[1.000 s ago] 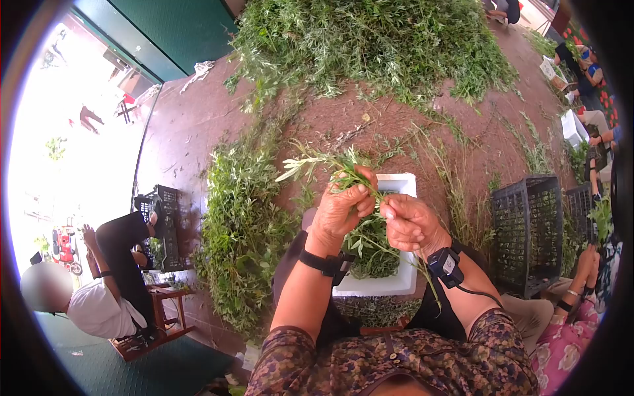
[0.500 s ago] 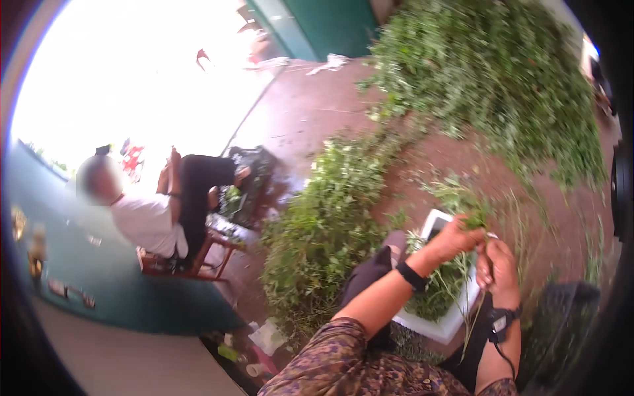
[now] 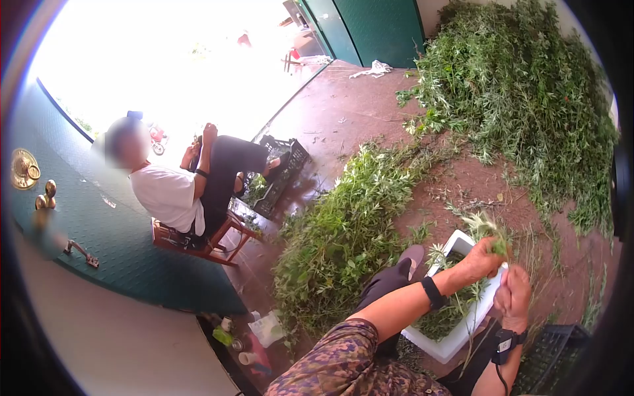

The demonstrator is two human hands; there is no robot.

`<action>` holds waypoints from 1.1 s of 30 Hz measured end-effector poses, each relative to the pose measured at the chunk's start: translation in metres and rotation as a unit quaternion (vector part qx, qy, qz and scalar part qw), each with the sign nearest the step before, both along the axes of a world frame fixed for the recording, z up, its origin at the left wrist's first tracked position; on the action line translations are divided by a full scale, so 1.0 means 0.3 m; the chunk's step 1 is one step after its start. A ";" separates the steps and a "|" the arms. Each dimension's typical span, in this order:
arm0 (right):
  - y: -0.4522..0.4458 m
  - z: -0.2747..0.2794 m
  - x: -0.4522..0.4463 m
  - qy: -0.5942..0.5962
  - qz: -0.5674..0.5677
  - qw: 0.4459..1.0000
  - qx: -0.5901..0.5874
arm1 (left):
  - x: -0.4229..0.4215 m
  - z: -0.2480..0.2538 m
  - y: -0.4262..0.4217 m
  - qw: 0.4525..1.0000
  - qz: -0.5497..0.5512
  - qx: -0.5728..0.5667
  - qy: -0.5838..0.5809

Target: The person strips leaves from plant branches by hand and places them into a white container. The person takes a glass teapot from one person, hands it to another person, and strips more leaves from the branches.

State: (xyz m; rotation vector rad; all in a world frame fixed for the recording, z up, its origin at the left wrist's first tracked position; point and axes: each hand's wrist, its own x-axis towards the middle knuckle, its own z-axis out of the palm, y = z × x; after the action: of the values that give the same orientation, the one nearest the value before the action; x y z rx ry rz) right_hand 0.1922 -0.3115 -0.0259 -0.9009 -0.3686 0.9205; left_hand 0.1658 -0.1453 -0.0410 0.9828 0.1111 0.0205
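My left hand (image 3: 483, 260) is closed around a leafy green sprig (image 3: 485, 229), whose tips fan out past the fingers. Just below it, my right hand (image 3: 515, 297) pinches at the stem end; the fingers are curled and close to the left hand. Beneath both hands sits a white foam box (image 3: 436, 345) between my legs, with cut greens (image 3: 439, 323) lying in it. A long thin stem hangs below my right hand, along the box's side.
A large heap of leafy stalks (image 3: 515, 86) lies at the upper right. Another pile (image 3: 350, 224) is left of the box. A person (image 3: 172, 191) sits on a wooden chair (image 3: 231, 241) beside a black crate (image 3: 287, 171). Another dark crate (image 3: 551, 360) stands at lower right.
The whole view has shifted, so everything sits farther right and is sharper. My hands stay close together over the box, with the sprig still in the left one.
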 end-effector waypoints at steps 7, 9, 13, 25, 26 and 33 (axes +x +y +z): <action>0.034 0.064 0.006 -0.038 -0.019 0.991 -0.124 | 0.054 -0.126 0.005 0.992 0.061 -0.025 0.109; 0.047 0.102 0.014 -0.005 -0.072 0.990 -0.124 | 0.029 -0.052 0.033 0.996 0.018 -0.044 0.073; 0.017 0.048 0.037 0.078 -0.024 0.997 -0.006 | 0.027 -0.007 0.049 0.992 0.026 -0.115 0.049; 0.015 0.067 0.029 0.062 0.012 0.995 -0.074 | 0.022 -0.017 0.034 0.996 -0.024 -0.082 0.013; 0.027 0.083 0.026 0.076 -0.007 0.992 -0.101 | 0.018 -0.019 0.036 0.996 -0.012 -0.082 0.016; 0.035 -0.050 0.044 0.063 -0.061 0.995 -0.050 | 0.030 -0.073 0.017 0.997 -0.048 -0.055 -0.031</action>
State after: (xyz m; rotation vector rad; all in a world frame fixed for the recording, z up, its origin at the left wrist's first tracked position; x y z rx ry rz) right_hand 0.2054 -0.3012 -0.0408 -0.9409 -0.1580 0.8833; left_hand 0.1746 -0.1403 -0.0628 0.8766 0.0068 -0.0426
